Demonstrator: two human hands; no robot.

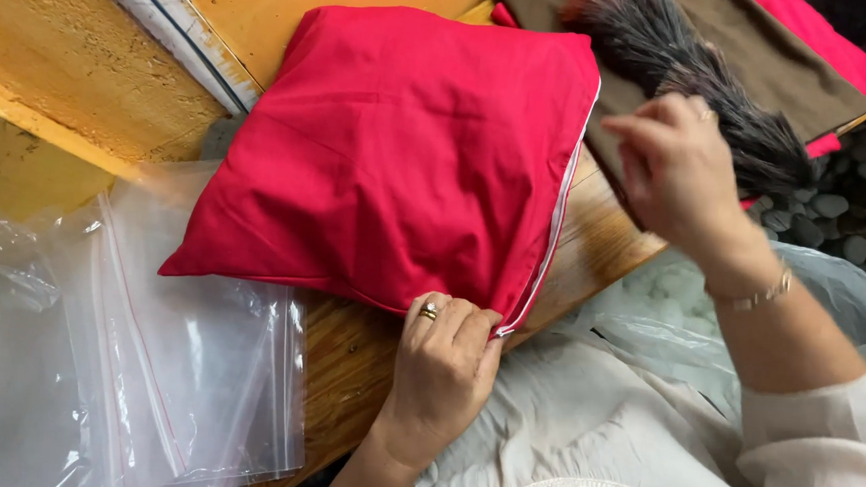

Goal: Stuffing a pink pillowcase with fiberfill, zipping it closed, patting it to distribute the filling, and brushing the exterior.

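Nearest, the left hand (443, 359) is seen at the bottom corner of a red cushion (399, 151), its grip narrow and pinched on the corner just where the white zip (555, 211) ends; a ring is worn on one finger. The cushion is laid flat on the wooden worktop (346, 359), its zipped edge turned toward the right side, and the cover looks filled and plump. The zip appears closed along most of its length, though the very end under the fingers cannot be made out.

Beside the cushion, to the left, a heap of clear plastic bags (126, 355) is spread on the worktop, one with a thin red seal line. More clear plastic (669, 308) is lying at the person's lap on the right.

Farther off, the right hand (678, 173) is raised above the worktop's edge, blurred by motion, with its fingers half curled; whether anything is held in its grip cannot be told. Just behind it a dark feathery tuft (684, 68) is resting on folded brown cloth (765, 53), with pink cloth (826, 42) beyond.

The step in hand is judged to be the finishing of the cushion's zipped edge, with the corner being held steady. For the next move, the corner would need to be kept pinned flat so the cover does not bunch, and the free hand brought down to the zip line without the tuft being disturbed.
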